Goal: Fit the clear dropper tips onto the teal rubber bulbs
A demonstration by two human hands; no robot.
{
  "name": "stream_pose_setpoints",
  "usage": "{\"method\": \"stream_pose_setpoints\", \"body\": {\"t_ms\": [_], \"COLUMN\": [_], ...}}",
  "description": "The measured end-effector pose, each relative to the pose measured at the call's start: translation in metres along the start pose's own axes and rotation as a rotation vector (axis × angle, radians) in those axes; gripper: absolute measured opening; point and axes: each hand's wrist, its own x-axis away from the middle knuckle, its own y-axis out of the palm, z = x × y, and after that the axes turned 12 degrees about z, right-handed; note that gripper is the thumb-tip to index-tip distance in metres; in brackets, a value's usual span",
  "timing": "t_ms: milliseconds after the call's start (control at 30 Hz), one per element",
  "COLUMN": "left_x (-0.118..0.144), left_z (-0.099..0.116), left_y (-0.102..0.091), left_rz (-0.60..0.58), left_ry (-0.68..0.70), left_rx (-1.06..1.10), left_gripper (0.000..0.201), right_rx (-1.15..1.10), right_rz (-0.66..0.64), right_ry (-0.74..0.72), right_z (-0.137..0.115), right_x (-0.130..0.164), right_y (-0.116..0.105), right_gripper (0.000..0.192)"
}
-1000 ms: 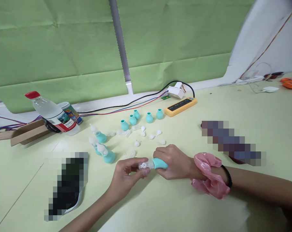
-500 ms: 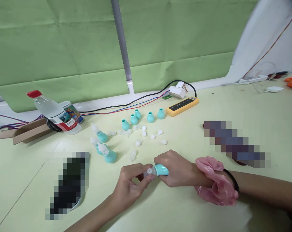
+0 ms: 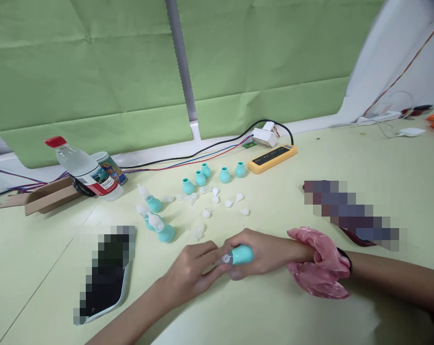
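My right hand point(image 3: 263, 251) grips a teal rubber bulb point(image 3: 243, 254) low over the table. My left hand point(image 3: 191, 270) pinches the clear plastic tip point(image 3: 226, 259) at the bulb's open end, fingers pressed against it. A pink scrunchie point(image 3: 319, 268) sits on my right wrist. Three finished bulbs with clear tips point(image 3: 159, 225) stand just left of my hands. Several bare teal bulbs point(image 3: 213, 176) stand in a row farther back. Loose clear tips point(image 3: 217, 201) lie scattered between the row and my hands.
A water bottle point(image 3: 84, 170) and a printed can point(image 3: 111, 167) lie at the left by a cardboard box point(image 3: 46, 196). A yellow power strip point(image 3: 272, 157) with cables is at the back. A phone point(image 3: 105, 275) lies at the front left; a blurred dark object point(image 3: 349, 211) lies right.
My hands have drawn closer together and the clear tip has gone further into the bulb's mouth. My right wrist has turned, so the bulb now shows on top.
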Motion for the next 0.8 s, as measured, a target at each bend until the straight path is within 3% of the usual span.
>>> {"method": "stream_pose_setpoints", "body": {"t_ms": [133, 233, 300, 400, 533, 600, 667, 800], "left_x": [-0.008, -0.011, -0.014, -0.022, -0.034, -0.037, -0.038, -0.041], "left_z": [-0.01, -0.015, -0.018, -0.023, -0.033, -0.037, -0.038, -0.025], "left_y": [-0.021, -0.024, -0.017, 0.001, 0.021, 0.023, 0.02, 0.004], "left_rz": [0.056, 0.101, 0.1, -0.01, -0.131, -0.112, -0.015, 0.248], "left_ry": [-0.08, -0.221, -0.297, -0.309, -0.275, -0.286, -0.342, -0.633], "left_rx": [0.06, -0.098, -0.334, -0.657, -0.808, -0.74, -0.535, 0.238], "left_gripper": [0.041, 0.034, 0.034, 0.036, 0.027, 0.025, 0.021, 0.016], "right_rx": [-0.062, -0.104, -0.126, -0.15, -0.21, -0.224, -0.24, -0.246], "right_rz": [0.015, 0.081, 0.134, 0.213, 0.294, 0.341, 0.385, 0.469], "right_ry": [-0.058, -0.035, -0.019, 0.009, 0.04, 0.039, 0.042, 0.074], "right_z": [0.001, 0.009, 0.014, 0.021, 0.025, 0.024, 0.023, 0.023], "right_x": [-0.004, -0.007, -0.008, -0.007, -0.005, -0.004, -0.004, -0.005], "right_y": [-0.002, 0.0, 0.003, 0.009, 0.013, 0.013, 0.013, 0.014], "right_gripper": [0.024, 0.024, 0.024, 0.023, 0.021, 0.019, 0.017, 0.015]}}
